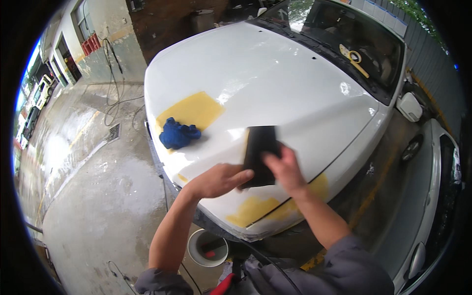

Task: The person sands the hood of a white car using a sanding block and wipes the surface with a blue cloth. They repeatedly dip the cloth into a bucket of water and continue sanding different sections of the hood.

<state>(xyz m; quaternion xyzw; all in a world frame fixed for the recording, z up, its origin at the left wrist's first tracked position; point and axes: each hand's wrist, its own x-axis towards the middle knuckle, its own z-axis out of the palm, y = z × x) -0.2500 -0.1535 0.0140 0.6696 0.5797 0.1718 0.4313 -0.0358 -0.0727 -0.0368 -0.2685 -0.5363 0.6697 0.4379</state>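
Observation:
Both hands hold a dark rectangular piece (258,150), like a folded sheet or pad with a yellowish left edge, over the white hood (255,69). My left hand (226,178) grips its lower left side, thumb on top. My right hand (282,164), slightly blurred, grips its right side. Left of them a crumpled blue cloth (178,133) lies on a yellow patch (196,105) on the hood. More uneven yellow patches (253,209) show near the front corner and along the panel gap below my hands.
A white bucket (193,246) with items inside stands below the front bumper. A car (430,157) is parked close on the right beside a corrugated wall. Hoses (113,78) hang from the wall at back left and trail over the wet floor. A yellow-handled tool (359,66) lies at the windshield.

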